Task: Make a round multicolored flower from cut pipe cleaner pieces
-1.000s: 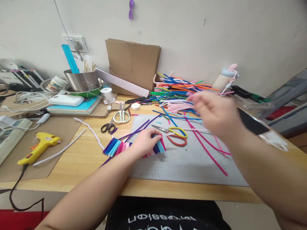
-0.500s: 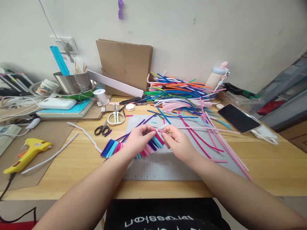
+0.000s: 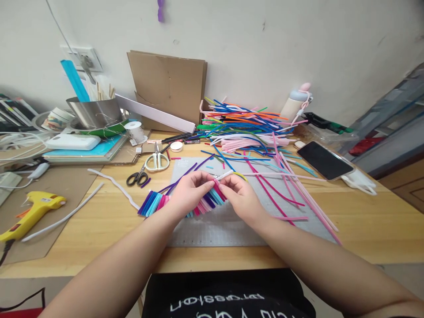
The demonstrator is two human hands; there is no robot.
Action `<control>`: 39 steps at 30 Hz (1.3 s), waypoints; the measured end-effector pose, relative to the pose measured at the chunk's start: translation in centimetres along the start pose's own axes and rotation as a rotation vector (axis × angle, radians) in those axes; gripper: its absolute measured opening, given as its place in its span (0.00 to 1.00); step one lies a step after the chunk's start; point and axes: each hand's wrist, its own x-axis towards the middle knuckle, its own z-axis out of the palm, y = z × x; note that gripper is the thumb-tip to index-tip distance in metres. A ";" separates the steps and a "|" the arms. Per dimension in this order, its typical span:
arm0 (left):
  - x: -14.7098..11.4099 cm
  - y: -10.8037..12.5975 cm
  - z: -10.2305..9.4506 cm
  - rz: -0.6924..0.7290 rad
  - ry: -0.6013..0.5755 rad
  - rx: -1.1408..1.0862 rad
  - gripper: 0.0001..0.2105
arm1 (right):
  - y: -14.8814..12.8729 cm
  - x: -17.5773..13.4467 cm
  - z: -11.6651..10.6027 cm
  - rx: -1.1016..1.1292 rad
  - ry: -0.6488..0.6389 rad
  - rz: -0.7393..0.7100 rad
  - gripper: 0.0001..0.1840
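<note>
Nearest is one black garment (image 3: pixel 228 287) with white lettering. Beyond its edge runs a wooden table (image 3: pixel 109 236) bearing one grey cutting mat (image 3: pixel 212 236). Two bare hands meet over the mat. The left hand (image 3: pixel 192 192) has its thumb and fingers closed on one row of short fuzzy pieces (image 3: pixel 150 204), purple, blue and pink; the row lies under that hand and shows on both sides of it. The right hand (image 3: pixel 243 196) pinches the row's right end between thumb and fingertips. One white stem (image 3: pixel 227 174) sticks out there, above the fingers. One yellow handle loop (image 3: pixel 241 176) peeks out behind the right hand.

To the left are two loose white stems, one wavy (image 3: pixel 114 182) and one smoother (image 3: pixel 68 220), and one yellow glue gun (image 3: pixel 41 201). Farther off are two pairs of scissors, one black-handled (image 3: pixel 137 177), one white-handled (image 3: pixel 157 162); one phone (image 3: pixel 326 160); one heap of coloured stems (image 3: pixel 245 126), too many to count; and one bottle (image 3: pixel 292 106).
</note>
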 end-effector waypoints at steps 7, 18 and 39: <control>0.0 -0.1 0.1 0.011 -0.002 0.058 0.11 | 0.4 -0.2 0.3 0.069 -0.011 0.037 0.08; -0.1 0.1 -0.1 -0.028 -0.096 -0.030 0.11 | 1.0 -0.3 0.2 0.114 -0.036 -0.043 0.07; -0.3 0.2 -0.2 -0.073 -0.132 -0.071 0.12 | 0.6 -0.3 0.2 0.082 -0.059 -0.034 0.08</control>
